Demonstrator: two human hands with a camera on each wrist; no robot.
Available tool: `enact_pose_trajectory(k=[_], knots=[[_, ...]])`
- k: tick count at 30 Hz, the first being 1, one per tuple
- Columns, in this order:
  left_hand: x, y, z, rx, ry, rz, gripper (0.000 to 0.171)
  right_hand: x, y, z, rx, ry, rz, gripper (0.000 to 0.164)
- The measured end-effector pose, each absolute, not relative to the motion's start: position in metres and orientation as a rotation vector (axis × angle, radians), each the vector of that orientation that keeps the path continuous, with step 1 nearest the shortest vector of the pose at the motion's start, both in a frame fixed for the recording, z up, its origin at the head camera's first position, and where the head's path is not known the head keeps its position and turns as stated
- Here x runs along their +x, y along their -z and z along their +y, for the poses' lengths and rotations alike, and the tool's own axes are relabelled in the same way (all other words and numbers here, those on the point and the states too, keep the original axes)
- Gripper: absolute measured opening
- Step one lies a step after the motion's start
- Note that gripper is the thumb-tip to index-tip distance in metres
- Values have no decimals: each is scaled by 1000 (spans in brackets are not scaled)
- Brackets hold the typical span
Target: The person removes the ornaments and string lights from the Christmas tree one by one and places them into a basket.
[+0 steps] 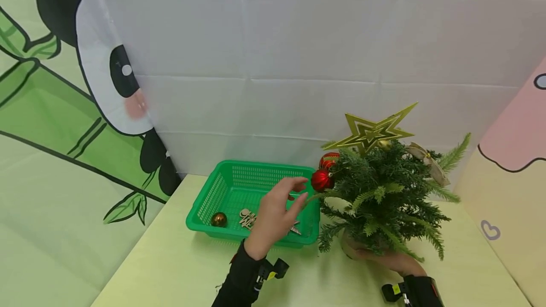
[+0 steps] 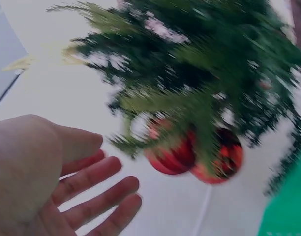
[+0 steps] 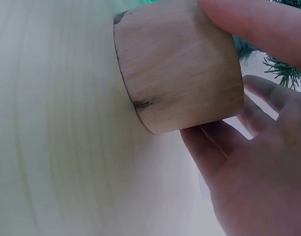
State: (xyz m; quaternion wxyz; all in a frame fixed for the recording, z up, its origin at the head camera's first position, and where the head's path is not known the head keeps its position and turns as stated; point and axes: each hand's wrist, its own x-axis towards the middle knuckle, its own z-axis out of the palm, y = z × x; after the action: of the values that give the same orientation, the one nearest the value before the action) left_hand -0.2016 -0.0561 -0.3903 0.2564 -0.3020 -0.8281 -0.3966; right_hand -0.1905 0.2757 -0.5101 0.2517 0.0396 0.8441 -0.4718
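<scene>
A small artificial Christmas tree stands on a round wooden base. My right hand grips that base, thumb on one side and fingers round the other in the right wrist view. My left hand is raised over the green basket, its fingers relaxed and apart with nothing between them. Just beyond its fingertips, a ribbed red ball ornament hangs on the tree's left side. Another red ball hangs right beside it. A gold star tops the tree, and a beige bow sits on its right side.
The green plastic basket stands left of the tree. In it lie a bronze ball ornament and pale wooden cut-out pieces, partly hidden by my left hand. A white cloth wall rises behind the pale wood-grain table.
</scene>
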Motion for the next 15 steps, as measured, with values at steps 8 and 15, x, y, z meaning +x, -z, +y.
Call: enact_pose_trajectory(k=[8, 15], knots=[[-192, 338, -29, -980, 1260, -1999, 56, -190, 511, 280, 81, 1287, 2245, 109], [-187, 309, -13, -927, 1210, -1929, 55, -187, 511, 280, 134, 1186, 2340, 111]])
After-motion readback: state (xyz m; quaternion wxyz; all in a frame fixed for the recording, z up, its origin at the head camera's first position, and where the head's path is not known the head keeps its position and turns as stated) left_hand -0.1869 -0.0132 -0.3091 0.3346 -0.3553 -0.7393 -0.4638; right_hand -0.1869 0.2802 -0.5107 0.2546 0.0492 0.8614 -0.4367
